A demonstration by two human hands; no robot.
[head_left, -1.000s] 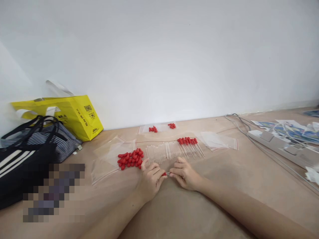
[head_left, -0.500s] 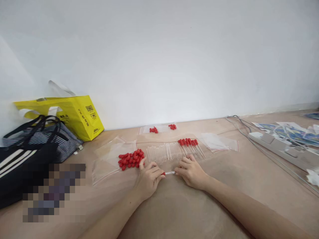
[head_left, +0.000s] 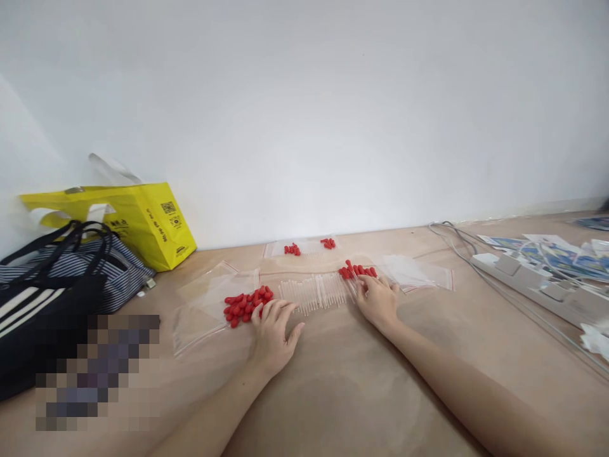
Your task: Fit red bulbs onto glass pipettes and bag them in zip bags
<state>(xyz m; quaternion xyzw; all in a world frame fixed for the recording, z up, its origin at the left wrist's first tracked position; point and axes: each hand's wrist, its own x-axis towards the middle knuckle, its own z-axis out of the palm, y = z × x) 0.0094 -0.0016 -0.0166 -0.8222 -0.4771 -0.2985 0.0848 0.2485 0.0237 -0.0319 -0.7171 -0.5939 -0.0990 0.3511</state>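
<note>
My left hand (head_left: 275, 333) has its fingers apart and holds nothing; its fingertips touch or nearly touch a heap of red rubber bulbs (head_left: 245, 308). Over the right end of the row, my right hand (head_left: 379, 301) is closed on a glass dropper, most of its tube hidden by the fingers. This dropper's red bulb (head_left: 349, 263) seems to stick up above the others. Several droppers with red bulbs (head_left: 365, 271) lie side by side there, partly covered by the hand. Between my hands runs a row of bare clear glass tubes (head_left: 309, 293).
Clear zip bags (head_left: 202, 317) lie on the left and another bag (head_left: 421, 273) on the right. Behind, a bag (head_left: 311, 246) has small red bulbs on it. A yellow bag (head_left: 166, 222) and a striped bag (head_left: 126, 273) stand left. A white power strip (head_left: 533, 279) with cables is right.
My hands have moved apart. The left let go of the red bulb end and opened by the heap; the right carried the dropper up and right to the finished-looking row.
</note>
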